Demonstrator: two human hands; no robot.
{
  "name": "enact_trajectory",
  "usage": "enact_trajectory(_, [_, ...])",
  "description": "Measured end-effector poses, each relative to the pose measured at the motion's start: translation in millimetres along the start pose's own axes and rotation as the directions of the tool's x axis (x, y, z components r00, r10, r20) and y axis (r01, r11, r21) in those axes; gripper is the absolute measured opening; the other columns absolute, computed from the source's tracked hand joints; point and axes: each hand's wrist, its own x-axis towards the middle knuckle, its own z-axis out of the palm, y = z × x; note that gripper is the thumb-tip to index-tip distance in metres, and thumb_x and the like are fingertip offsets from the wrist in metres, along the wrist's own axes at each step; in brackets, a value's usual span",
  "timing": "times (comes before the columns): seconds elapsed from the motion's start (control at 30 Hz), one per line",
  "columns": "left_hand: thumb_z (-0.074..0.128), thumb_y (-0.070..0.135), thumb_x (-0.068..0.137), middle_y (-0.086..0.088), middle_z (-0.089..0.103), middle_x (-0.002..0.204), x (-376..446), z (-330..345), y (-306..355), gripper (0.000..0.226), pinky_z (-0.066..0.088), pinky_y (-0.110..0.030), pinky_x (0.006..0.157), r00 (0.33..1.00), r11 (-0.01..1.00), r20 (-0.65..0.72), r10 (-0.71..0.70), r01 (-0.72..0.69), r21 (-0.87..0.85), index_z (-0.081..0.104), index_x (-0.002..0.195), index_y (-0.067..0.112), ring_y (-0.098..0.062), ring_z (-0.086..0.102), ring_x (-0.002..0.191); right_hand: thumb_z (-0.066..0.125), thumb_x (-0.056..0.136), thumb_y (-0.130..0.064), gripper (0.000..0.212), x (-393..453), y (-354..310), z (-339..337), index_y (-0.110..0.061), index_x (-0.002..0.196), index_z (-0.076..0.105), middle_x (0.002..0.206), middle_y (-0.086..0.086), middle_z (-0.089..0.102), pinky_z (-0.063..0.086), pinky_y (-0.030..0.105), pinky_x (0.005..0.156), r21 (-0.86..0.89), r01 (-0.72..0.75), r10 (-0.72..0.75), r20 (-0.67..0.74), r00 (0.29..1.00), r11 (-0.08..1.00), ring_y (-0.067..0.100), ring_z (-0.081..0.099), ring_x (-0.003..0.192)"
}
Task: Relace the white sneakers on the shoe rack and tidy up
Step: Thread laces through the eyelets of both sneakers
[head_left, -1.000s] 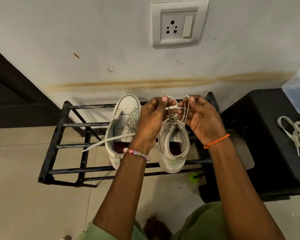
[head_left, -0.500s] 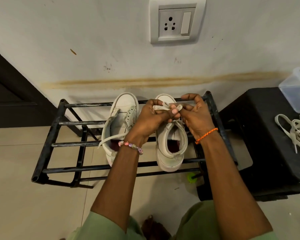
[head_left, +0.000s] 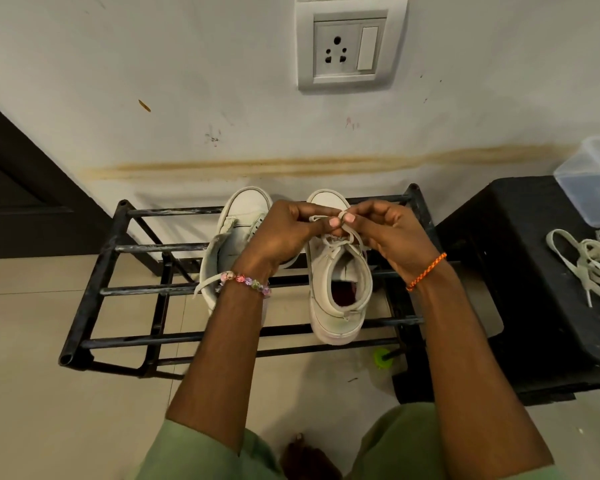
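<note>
Two white sneakers stand side by side on a black metal shoe rack [head_left: 94, 292], toes to the wall. Over the right sneaker [head_left: 338, 306], my left hand [head_left: 284, 233] and my right hand [head_left: 385, 233] meet and each pinches its white lace [head_left: 343, 237] above the tongue, where small loops show. The left sneaker [head_left: 236, 230] lies partly behind my left wrist. Its lace end [head_left: 207, 284] hangs loose over the rack bars.
A black stool [head_left: 534, 306] stands right of the rack with a heap of spare white laces [head_left: 593, 268] and a clear plastic box [head_left: 593, 181] on it. A small green object [head_left: 381, 358] lies on the floor under the rack. A wall socket [head_left: 350, 43] is above.
My hands have come down from holding long lace loops high to pinching the lace close over the right sneaker's tongue. The loops have shrunk.
</note>
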Motion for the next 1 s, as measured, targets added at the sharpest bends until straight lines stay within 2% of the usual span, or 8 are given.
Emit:
enact_trajectory(0.23, [0.072, 0.007, 0.08, -0.011, 0.073, 0.097, -2, 3, 5, 0.027, 0.039, -0.003, 0.065, 0.94, 0.754, 0.003, 0.342, -0.277, 0.596, 0.072, 0.107, 0.011, 0.001, 0.052, 0.067, 0.055, 0.092, -0.005, 0.013, 7, -2, 6, -0.012, 0.081, 0.059, 0.074, 0.004, 0.063, 0.05, 0.02, 0.051, -0.023, -0.078, 0.075, -0.105, 0.992, 0.997, 0.005, 0.061, 0.051])
enact_trajectory(0.37, [0.069, 0.016, 0.084, -0.01, 0.07, 0.089, 0, 4, -2, 0.026, 0.034, -0.026, 0.063, 0.883, 0.534, 0.077, 0.463, -0.347, 0.77, 0.071, 0.11, 0.02, -0.015, 0.048, 0.076, 0.059, 0.091, -0.012, 0.013, 11, 4, 8, -0.015, 0.08, 0.063, 0.077, 0.006, 0.065, 0.048, 0.027, 0.058, -0.044, -0.128, 0.119, -0.175, 0.977, 0.991, 0.014, 0.06, 0.062])
enact_trajectory(0.5, [0.064, 0.02, 0.087, -0.005, 0.069, 0.085, -3, 9, -7, 0.018, 0.029, -0.028, 0.058, 0.816, 0.355, 0.124, 0.565, -0.376, 0.856, 0.074, 0.101, 0.013, -0.023, 0.05, 0.082, 0.06, 0.091, -0.016, 0.012, 12, 7, 12, -0.014, 0.081, 0.066, 0.077, 0.005, 0.065, 0.049, 0.03, 0.061, -0.082, -0.148, 0.126, -0.233, 0.964, 0.986, 0.016, 0.06, 0.065])
enact_trajectory(0.6, [0.058, 0.024, 0.091, -0.007, 0.063, 0.079, -4, 11, -5, 0.022, 0.032, -0.029, 0.062, 0.871, 0.457, 0.078, 0.485, -0.329, 0.827, 0.07, 0.086, 0.006, -0.02, 0.049, 0.082, 0.06, 0.09, -0.01, 0.007, 12, 7, 13, -0.007, 0.089, 0.067, 0.078, 0.001, 0.064, 0.051, 0.021, 0.059, -0.112, -0.1, 0.065, -0.278, 0.958, 0.989, 0.01, 0.06, 0.068])
enact_trajectory(0.67, [0.053, 0.024, 0.094, -0.007, 0.059, 0.071, -4, 11, 0, 0.028, 0.034, -0.029, 0.061, 0.95, 0.685, 0.044, 0.31, -0.255, 0.682, 0.064, 0.08, 0.002, -0.017, 0.047, 0.069, 0.06, 0.09, -0.011, 0.008, 12, 4, 9, -0.007, 0.092, 0.066, 0.078, -0.002, 0.062, 0.048, 0.011, 0.056, -0.193, -0.059, 0.001, -0.287, 0.958, 0.979, 0.006, 0.058, 0.07])
enact_trajectory(0.77, [0.048, 0.026, 0.098, 0.004, 0.06, 0.064, -6, 10, 10, 0.031, 0.037, -0.024, 0.059, 0.999, 0.928, 0.035, -0.021, 0.006, 0.374, 0.065, 0.081, 0.007, -0.007, 0.049, 0.058, 0.062, 0.09, -0.018, 0.016, 9, 0, 3, -0.007, 0.078, 0.064, 0.077, 0.003, 0.062, 0.049, 0.023, 0.071, -0.239, -0.031, -0.032, -0.255, 0.966, 0.97, 0.01, 0.057, 0.073])
enact_trajectory(0.83, [0.051, 0.027, 0.097, 0.016, 0.055, 0.05, -7, 9, 13, 0.029, 0.034, -0.021, 0.053, 0.983, 0.966, 0.015, -0.183, 0.177, 0.191, 0.062, 0.073, 0.014, -0.002, 0.046, 0.05, 0.063, 0.089, -0.022, 0.024, 5, -6, 0, 0.0, 0.079, 0.065, 0.08, 0.012, 0.064, 0.049, 0.028, 0.077, -0.264, 0.001, -0.057, -0.204, 0.977, 0.964, 0.015, 0.058, 0.077])
enact_trajectory(1.0, [0.052, 0.024, 0.095, 0.003, 0.056, 0.062, -5, 8, 12, 0.018, 0.03, -0.021, 0.047, 0.925, 0.921, 0.055, -0.376, 0.38, -0.087, 0.062, 0.086, 0.012, -0.009, 0.043, 0.052, 0.074, 0.078, -0.015, 0.008, -5, -16, -1, -0.011, 0.077, 0.067, 0.075, -0.002, 0.068, 0.052, 0.024, 0.074, -0.275, 0.063, -0.052, 0.05, 0.997, 0.959, 0.014, 0.061, 0.074])
